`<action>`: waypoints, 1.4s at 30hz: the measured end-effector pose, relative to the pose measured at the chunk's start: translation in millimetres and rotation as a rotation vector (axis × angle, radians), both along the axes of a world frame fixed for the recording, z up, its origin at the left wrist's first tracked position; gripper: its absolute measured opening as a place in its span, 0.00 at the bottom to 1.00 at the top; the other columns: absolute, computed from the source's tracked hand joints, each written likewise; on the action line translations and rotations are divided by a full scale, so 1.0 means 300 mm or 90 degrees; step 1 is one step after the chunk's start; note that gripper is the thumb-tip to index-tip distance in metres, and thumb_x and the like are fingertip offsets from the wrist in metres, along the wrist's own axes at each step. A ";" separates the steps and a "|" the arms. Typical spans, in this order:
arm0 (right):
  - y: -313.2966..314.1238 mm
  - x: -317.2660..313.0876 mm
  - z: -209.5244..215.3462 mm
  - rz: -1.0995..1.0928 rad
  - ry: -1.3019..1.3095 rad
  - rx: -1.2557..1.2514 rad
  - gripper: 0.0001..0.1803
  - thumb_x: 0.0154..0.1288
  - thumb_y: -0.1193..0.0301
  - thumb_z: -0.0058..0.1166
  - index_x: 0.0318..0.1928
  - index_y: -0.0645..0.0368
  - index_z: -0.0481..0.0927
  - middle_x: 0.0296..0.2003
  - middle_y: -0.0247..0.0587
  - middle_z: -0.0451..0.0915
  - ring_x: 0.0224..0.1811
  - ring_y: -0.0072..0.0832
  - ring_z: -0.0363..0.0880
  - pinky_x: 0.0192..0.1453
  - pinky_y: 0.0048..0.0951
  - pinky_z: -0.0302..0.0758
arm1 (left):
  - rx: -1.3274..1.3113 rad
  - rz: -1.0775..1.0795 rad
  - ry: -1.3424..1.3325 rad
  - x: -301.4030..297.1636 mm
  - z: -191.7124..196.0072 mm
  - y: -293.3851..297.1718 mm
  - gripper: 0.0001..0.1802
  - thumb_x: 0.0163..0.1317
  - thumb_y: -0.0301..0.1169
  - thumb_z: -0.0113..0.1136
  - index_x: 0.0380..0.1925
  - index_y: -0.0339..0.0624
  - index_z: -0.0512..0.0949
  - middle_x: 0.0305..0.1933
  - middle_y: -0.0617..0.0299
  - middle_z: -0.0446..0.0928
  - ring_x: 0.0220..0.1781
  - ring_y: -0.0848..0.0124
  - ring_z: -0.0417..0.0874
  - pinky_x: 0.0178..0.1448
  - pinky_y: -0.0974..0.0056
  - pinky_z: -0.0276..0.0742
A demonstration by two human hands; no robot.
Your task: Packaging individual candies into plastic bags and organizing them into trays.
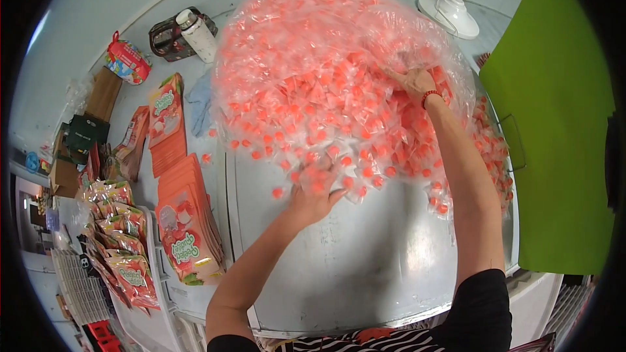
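Observation:
A large clear plastic bag (306, 23) lies on the table, full of small individually wrapped red-and-white candies (352, 101). Many of these spill from its mouth toward me. At the front of the spill, my left hand (312, 197) is among the loose candies, its thumb apart and its fingers spread, blurred by motion. Several candies lie over and around those fingers. My right hand (417, 83), with a red bead bracelet at the wrist, reaches to the bag's mouth on the right. Its fingers hold the edge of the film, and some of them are partly hidden.
Flat printed pouches (186, 221) are stacked at left, beside a crate (160, 267) with filled pouches (130, 267). Behind are a blue cloth (199, 101), a white bottle (197, 36) and a dark bag (164, 42). A green panel (554, 124) borders the right side; a white stand (450, 16) is behind.

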State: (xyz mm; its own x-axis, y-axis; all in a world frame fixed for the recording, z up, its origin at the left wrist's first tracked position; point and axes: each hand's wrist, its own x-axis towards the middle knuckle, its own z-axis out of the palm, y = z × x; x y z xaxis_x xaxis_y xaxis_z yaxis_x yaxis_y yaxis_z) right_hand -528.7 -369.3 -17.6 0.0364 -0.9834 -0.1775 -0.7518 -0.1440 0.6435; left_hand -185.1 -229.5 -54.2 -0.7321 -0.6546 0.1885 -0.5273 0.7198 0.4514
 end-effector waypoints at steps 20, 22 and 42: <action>-0.196 0.245 0.132 -0.080 -0.539 -0.203 0.46 0.55 0.32 0.45 0.67 0.47 0.61 0.69 0.50 0.54 0.70 0.56 0.52 0.68 0.58 0.57 | 0.055 0.117 -0.080 0.047 0.100 0.264 0.16 0.55 0.30 0.58 0.43 0.35 0.77 0.55 0.47 0.72 0.62 0.53 0.69 0.58 0.48 0.70; -0.236 0.407 0.167 -0.155 -0.488 -0.203 0.45 0.56 0.31 0.43 0.66 0.46 0.63 0.69 0.47 0.57 0.70 0.52 0.54 0.69 0.54 0.56 | 0.010 0.147 -0.069 0.124 0.124 0.330 0.09 0.56 0.25 0.58 0.38 0.36 0.77 0.52 0.50 0.74 0.54 0.58 0.77 0.44 0.58 0.80; 0.390 0.340 0.163 0.184 -0.413 -0.084 0.31 0.67 0.48 0.46 0.67 0.45 0.64 0.66 0.39 0.63 0.71 0.47 0.53 0.71 0.51 0.54 | 0.056 0.422 0.215 -0.113 -0.001 0.252 0.49 0.59 0.52 0.59 0.68 0.31 0.46 0.72 0.33 0.42 0.71 0.37 0.50 0.72 0.42 0.50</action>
State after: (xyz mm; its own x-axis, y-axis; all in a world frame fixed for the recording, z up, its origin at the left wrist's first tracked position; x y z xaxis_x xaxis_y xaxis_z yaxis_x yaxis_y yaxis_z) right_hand -426.8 -252.2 31.4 0.3558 -0.9305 0.0877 -0.9320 -0.3463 0.1068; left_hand -219.0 -153.7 -54.5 -0.0908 -0.9613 0.2602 -0.6609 0.2536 0.7064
